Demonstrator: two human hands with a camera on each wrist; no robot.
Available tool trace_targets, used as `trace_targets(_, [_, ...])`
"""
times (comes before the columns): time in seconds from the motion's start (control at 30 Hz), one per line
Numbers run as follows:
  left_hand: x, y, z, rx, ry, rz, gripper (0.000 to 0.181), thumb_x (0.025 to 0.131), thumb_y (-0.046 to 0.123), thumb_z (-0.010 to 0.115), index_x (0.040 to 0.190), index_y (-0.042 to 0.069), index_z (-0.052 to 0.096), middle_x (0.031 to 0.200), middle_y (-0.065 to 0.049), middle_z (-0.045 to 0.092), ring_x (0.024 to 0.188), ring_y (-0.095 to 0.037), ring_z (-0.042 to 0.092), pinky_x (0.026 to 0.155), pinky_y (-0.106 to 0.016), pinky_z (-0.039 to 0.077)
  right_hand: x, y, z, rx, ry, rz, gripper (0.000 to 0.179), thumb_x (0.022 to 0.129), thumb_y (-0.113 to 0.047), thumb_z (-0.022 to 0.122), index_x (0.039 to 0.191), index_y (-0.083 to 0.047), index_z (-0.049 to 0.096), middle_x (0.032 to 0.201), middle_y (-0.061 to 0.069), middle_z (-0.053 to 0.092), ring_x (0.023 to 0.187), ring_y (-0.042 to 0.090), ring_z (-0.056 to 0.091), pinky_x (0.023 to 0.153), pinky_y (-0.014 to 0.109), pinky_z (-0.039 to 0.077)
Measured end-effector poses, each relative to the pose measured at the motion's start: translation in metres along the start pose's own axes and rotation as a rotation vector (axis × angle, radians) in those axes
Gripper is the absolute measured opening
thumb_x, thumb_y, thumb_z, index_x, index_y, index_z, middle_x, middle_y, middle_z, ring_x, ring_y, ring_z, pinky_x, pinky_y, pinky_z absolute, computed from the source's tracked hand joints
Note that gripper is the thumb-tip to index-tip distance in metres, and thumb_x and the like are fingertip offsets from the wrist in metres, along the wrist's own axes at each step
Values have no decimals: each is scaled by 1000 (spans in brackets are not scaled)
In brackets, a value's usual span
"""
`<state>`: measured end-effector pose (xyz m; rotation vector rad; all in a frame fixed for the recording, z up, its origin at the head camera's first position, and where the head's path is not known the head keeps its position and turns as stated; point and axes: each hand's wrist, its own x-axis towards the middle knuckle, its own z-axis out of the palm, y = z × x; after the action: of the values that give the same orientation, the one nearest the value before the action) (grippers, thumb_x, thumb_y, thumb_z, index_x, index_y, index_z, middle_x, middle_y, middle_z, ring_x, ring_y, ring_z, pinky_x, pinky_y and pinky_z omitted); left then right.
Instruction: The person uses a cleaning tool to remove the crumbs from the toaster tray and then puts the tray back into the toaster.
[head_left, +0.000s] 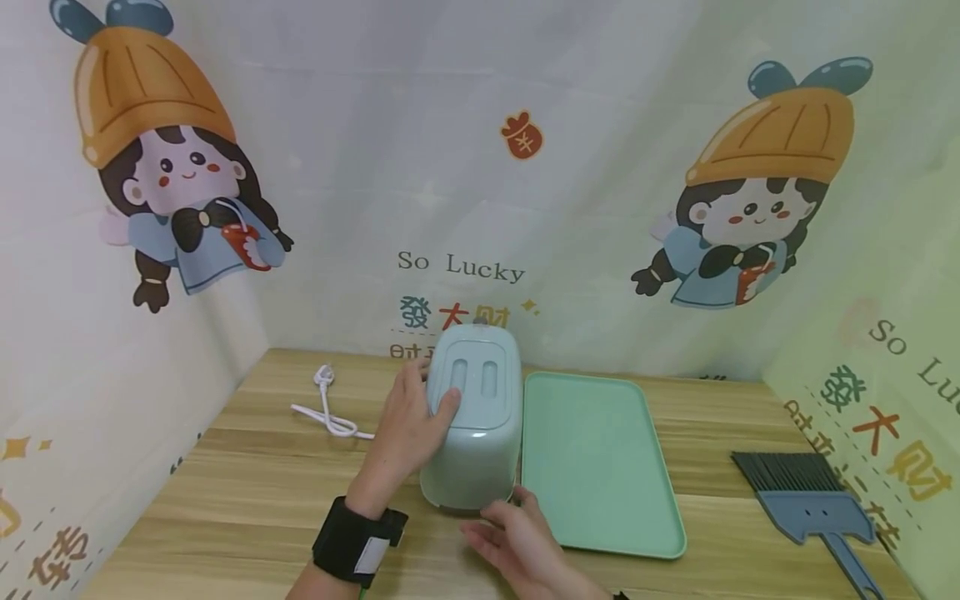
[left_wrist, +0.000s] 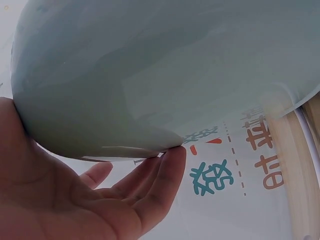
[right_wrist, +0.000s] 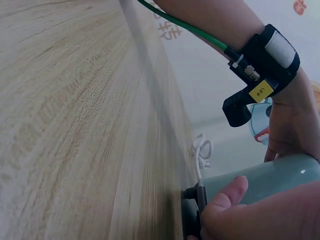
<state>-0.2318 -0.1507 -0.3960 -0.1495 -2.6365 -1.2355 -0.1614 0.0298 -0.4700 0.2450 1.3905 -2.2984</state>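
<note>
A pale green toaster with a closed, two-grooved lid stands end-on on the wooden table. My left hand grips its upper left side, thumb on the lid's edge and fingers down the far side. In the left wrist view, those fingertips press against the rounded body. Low at the near end, my right hand holds the bottom edge. The right wrist view shows the right thumb against the lower wall beside the dark base; the other fingers are mostly hidden.
Left of the toaster lies its white cord with a plug. A light green tray is close along the right side. Farther right rests a blue brush with dark bristles. Printed cloth hangs behind the table.
</note>
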Motion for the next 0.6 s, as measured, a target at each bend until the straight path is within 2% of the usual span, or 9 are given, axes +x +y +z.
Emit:
trace_targets(0.1, [0, 0, 1, 8, -4, 0, 68, 107, 36, 58, 158, 1, 29, 155, -27, 42, 139, -43, 46, 114, -65, 42, 4, 3, 3, 13, 15, -17, 91, 98, 1, 51, 159, 4, -17, 138, 35, 40, 108, 28, 64, 96, 32, 58])
trace_targets(0.2, [-1, 1, 1, 27, -19, -2, 68, 108, 37, 55, 160, 2, 29, 157, -26, 40, 140, -43, 45, 115, -64, 41, 8, 8, 5, 14, 29, -31, 90, 100, 2, 51, 159, 3, -17, 129, 29, 46, 102, 24, 65, 93, 30, 58])
trace_targets(0.33, [-2, 0, 1, 60, -43, -3, 63, 110, 39, 49, 164, 12, 30, 159, -23, 38, 138, -41, 44, 112, -65, 43, 13, 15, 10, 19, 54, -48, 92, 102, 4, 52, 159, -1, -19, 122, 25, 46, 95, 21, 65, 87, 27, 58])
trace_targets(0.47, [-3, 0, 2, 76, -48, 23, 52, 112, 38, 45, 162, 23, 41, 156, -21, 39, 134, -40, 44, 104, -65, 48, 18, 21, 14, -8, 76, -88, 94, 103, 5, 53, 159, -4, -22, 120, 25, 43, 89, 19, 65, 82, 25, 58])
trace_targets(0.6, [-1, -1, 4, 86, -46, 43, 46, 113, 37, 43, 156, 23, 52, 155, -22, 39, 135, -41, 43, 103, -66, 48, 20, 24, 13, -94, 79, -146, 100, 103, 4, 56, 161, -8, -24, 101, 18, 58, 76, 14, 68, 75, 25, 59])
